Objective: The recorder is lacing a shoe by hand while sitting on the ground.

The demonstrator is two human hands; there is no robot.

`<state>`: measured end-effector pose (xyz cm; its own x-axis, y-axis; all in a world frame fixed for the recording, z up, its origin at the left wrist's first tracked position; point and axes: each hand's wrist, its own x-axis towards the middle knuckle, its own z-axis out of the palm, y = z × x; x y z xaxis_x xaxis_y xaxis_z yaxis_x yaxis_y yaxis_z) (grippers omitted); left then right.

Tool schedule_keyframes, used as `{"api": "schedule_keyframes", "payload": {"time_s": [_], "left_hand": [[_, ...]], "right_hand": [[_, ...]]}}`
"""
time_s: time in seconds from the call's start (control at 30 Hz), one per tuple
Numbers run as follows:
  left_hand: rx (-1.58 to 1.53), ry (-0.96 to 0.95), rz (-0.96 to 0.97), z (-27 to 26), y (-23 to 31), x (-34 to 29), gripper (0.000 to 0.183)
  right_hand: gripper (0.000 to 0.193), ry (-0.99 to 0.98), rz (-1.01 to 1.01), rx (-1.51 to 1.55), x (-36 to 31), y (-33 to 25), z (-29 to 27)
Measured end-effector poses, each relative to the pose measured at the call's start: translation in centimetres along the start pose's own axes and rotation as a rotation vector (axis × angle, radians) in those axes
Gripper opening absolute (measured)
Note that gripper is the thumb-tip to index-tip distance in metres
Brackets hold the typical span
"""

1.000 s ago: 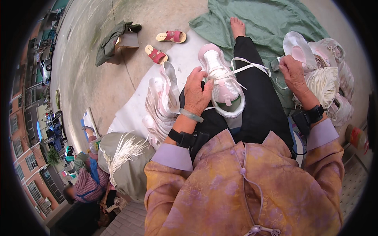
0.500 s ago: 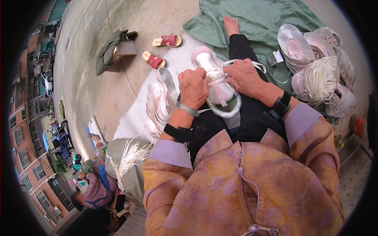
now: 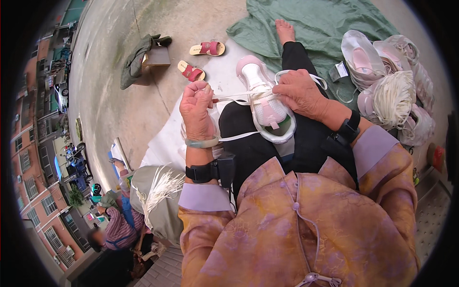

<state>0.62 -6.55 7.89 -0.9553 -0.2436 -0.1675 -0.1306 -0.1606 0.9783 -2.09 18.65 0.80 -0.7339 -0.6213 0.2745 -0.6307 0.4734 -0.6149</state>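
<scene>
A white and pink sneaker (image 3: 252, 72) lies on my lap, toe pointing away, its pink tongue (image 3: 268, 114) toward me. White shoelace (image 3: 239, 95) crosses its upper and stretches out to the left. My left hand (image 3: 197, 111), raised beside the sneaker, pinches that lace between thumb and fingers. At the sneaker's right side, my right hand (image 3: 302, 95) is closed at the eyelets with lace at its fingertips. A lace loop shows beyond the right hand, and another length runs from the sneaker's collar to my left wrist. The right fingertips are partly hidden.
Several sneakers (image 3: 361, 57) and a bundle of white laces (image 3: 393, 98) lie at the right, by a green sheet (image 3: 315, 28). Red sandals (image 3: 208, 48) and a box (image 3: 157, 56) stand ahead left. More laces (image 3: 160, 191) hang near my left elbow; another person (image 3: 119, 225) sits beyond.
My left hand has moved left, away from the sneaker, drawing the lace out taut. My right hand has stayed at the sneaker's side.
</scene>
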Motion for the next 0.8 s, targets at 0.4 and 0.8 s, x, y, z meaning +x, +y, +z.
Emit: {"api": "schedule_keyframes", "payload": {"time_s": [0.4, 0.8], "left_hand": [[-0.15, 0.126, -0.001, -2.9, 2.1, -0.1, 0.014], [0.063, -0.035, -0.219, 2.0, -5.3, -0.9, 0.024]], "right_hand": [[0.011, -0.123, 0.037, -0.158, 0.2, -1.0, -0.5], [0.015, -0.206, 0.554, -0.277, -18.1, 10.0, -16.9]]}}
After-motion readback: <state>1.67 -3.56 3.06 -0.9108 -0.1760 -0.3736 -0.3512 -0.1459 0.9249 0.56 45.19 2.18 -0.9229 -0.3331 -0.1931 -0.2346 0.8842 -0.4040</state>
